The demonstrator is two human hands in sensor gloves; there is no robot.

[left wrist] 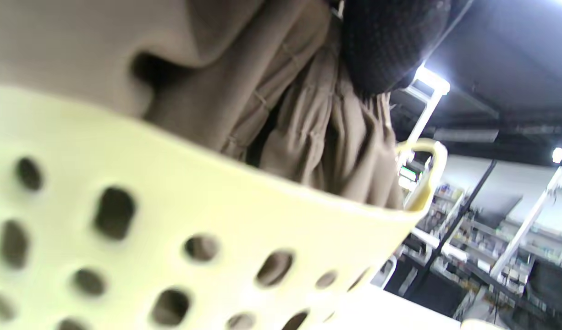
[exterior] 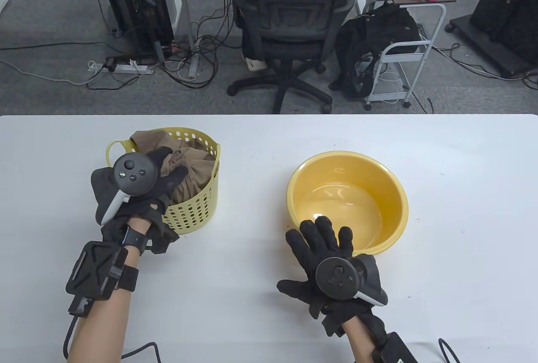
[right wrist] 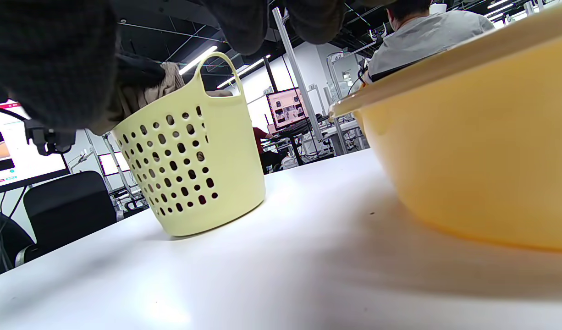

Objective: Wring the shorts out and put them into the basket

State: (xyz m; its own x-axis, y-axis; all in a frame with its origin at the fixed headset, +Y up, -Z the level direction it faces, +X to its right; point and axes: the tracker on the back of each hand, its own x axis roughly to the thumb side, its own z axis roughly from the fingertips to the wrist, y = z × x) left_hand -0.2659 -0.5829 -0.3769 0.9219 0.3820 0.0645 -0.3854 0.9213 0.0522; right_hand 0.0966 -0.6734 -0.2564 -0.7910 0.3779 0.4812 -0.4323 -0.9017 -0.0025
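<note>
Table view shows the broad white table (exterior: 441, 228) filling the lower half of the scene, with a black mesh office chair (exterior: 286, 22) and a white wire trolley (exterior: 399, 56) on the grey carpet behind it. Right of the table's middle stands a round yellow plastic basin (exterior: 395, 195), holding a shallow layer of clear water. Left of it, well apart, stands the pale yellow perforated plastic basket (exterior: 197, 207) with loop handles. The brown fabric shorts (exterior: 197, 165) lie bunched inside the basket, one fold draped over the far rim. The left wrist view shows their gathered, pleated cloth (left wrist: 317, 137) rising just above the basket's rim (left wrist: 244, 201).

The left hand (exterior: 143, 186) in its black sensor glove hangs over the basket's near left rim, its fingers (exterior: 176, 176) reaching forward onto the shorts; whether they pinch the cloth or merely touch it cannot be told. The right hand (exterior: 332, 262), also gloved in black, rests at the basin's near edge, its fingers (exterior: 323, 228) spread straight and relaxed over the rim, gripping nothing.

No brand or label can be read on the basket, basin or shorts; the monitors (right wrist: 288, 107) in the right wrist view carry writing too small to make out.
</note>
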